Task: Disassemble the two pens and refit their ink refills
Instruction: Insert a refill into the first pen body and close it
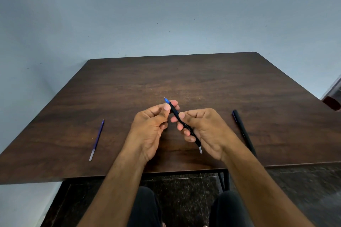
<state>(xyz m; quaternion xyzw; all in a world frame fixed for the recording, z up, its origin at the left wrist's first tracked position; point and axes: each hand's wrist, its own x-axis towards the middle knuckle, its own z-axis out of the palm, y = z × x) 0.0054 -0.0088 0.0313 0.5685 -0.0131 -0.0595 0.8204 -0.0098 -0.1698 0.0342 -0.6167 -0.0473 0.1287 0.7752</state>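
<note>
Left hand [151,125] and right hand [203,129] grip the black pen [181,121] above the table [221,83].

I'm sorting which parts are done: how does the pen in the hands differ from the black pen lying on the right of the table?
The held pen is gripped above the table by the left hand and right hand; the black pen lies untouched on the table. The held pen shows a blue tip and a pale refill end sticking out behind; the black pen shows neither. Both have slim black barrels.
</note>
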